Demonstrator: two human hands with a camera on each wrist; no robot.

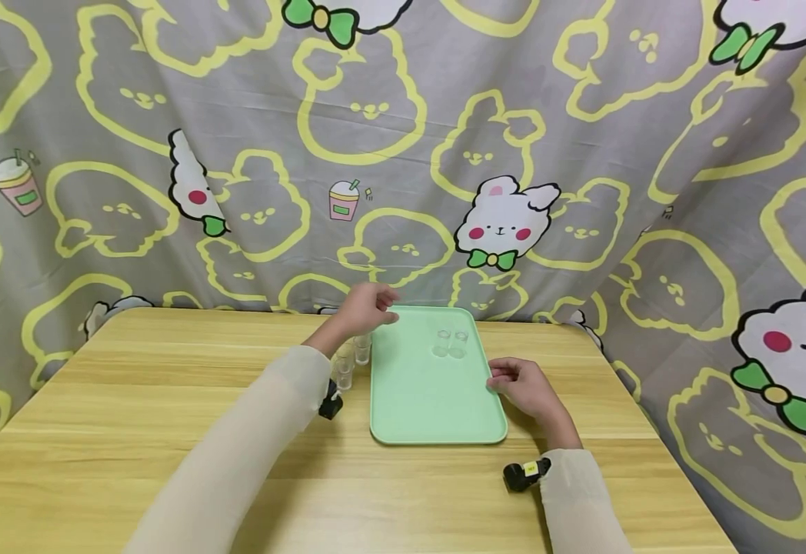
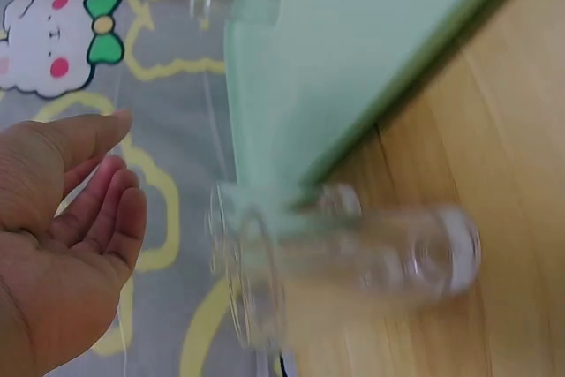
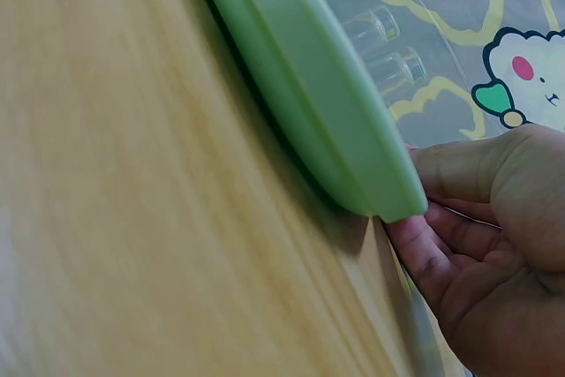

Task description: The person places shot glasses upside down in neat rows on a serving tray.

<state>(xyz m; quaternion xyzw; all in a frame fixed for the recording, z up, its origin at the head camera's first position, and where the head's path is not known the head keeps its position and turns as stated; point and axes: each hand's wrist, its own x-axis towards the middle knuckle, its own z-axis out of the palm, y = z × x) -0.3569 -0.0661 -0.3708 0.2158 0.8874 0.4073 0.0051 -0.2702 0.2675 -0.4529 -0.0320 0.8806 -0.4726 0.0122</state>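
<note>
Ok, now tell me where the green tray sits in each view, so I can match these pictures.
Head: the green tray lies just below centre, slightly right.
Left wrist: it fills the upper middle, reaching toward the upper right and narrowing downward.
Right wrist: its edge slants from the top, left of centre, down to the right hand.
Shared landmark: the grey patterned curtain shows in all three.

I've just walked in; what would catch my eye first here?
Probably the curtain behind the table, printed with cartoon animals. Next, the green tray on that table, its right edge gripped by the right hand. Two clear glasses stand on it, other glasses beside its left edge.
</note>
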